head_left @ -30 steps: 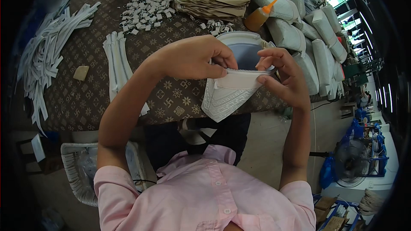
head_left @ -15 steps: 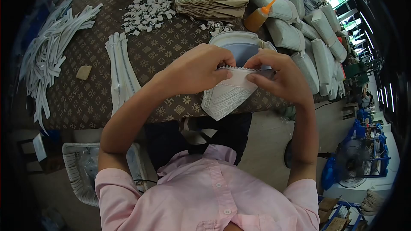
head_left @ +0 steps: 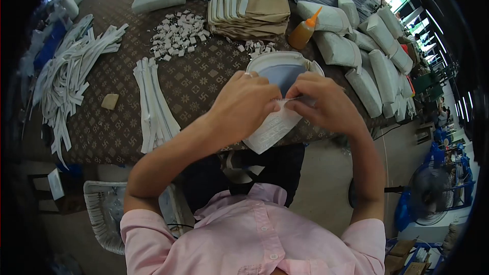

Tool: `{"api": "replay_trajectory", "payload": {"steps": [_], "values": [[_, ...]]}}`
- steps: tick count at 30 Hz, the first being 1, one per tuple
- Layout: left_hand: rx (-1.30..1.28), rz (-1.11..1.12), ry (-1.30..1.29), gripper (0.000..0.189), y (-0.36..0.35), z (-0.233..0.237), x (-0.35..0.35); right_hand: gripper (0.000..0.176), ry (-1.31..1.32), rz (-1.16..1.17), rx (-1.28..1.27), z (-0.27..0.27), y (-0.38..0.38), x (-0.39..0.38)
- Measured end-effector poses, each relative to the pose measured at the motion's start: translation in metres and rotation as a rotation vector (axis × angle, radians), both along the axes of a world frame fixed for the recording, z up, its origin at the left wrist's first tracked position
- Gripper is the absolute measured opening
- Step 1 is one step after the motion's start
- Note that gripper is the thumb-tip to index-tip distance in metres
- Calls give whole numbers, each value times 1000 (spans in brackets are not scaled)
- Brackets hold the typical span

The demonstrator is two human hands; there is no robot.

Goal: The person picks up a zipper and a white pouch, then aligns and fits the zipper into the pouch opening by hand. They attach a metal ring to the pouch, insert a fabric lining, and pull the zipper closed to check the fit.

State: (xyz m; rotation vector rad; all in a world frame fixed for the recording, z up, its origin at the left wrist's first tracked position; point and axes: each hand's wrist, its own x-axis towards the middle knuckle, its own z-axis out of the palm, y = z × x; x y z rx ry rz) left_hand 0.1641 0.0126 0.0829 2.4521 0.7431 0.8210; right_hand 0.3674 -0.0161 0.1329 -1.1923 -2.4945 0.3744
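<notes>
Both hands pinch the edge of a white embossed bag (head_left: 275, 127), where a row of zipper teeth (head_left: 288, 99) runs between them. My left hand (head_left: 247, 103) grips the zipper edge on the left side, fingers curled. My right hand (head_left: 326, 103) has thumb and fingers closed on the same edge at the right. The bag's mouth faces away from me and shows a grey-blue lining (head_left: 280, 76). Its embossed front hangs toward my lap. Fingers hide parts of the zipper. White zipper strips (head_left: 152, 107) lie on the table left of my left hand.
On the patterned tablecloth (head_left: 204, 79) are a heap of zipper sliders (head_left: 179, 34), a stack of brown pieces (head_left: 249, 12), an amber bottle with an orange nozzle (head_left: 303, 33), and piled white bags (head_left: 336, 48). Loose white strips (head_left: 66, 84) lie far left. A basket (head_left: 99, 214) stands below.
The view has tilted, so the table sits lower in the picture. My hands have come closer together along the zipper, and both still grip the bag.
</notes>
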Motion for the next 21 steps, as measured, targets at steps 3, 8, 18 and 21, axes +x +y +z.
{"api": "replay_trajectory", "payload": {"steps": [3,8,18,21], "values": [[232,100,-166,13,-8,-16,-2,12,-38,-16,114,-4,-9,2],[159,185,-347,13,-13,-33,10,12,-190,11,439,-14,-11,-5],[263,462,-295,19,-53,-36,10,15,-6,54,412,-34,-8,-7],[323,543,-385,21,-63,-48,20,7,36,72,394,-35,-7,-3]]}}
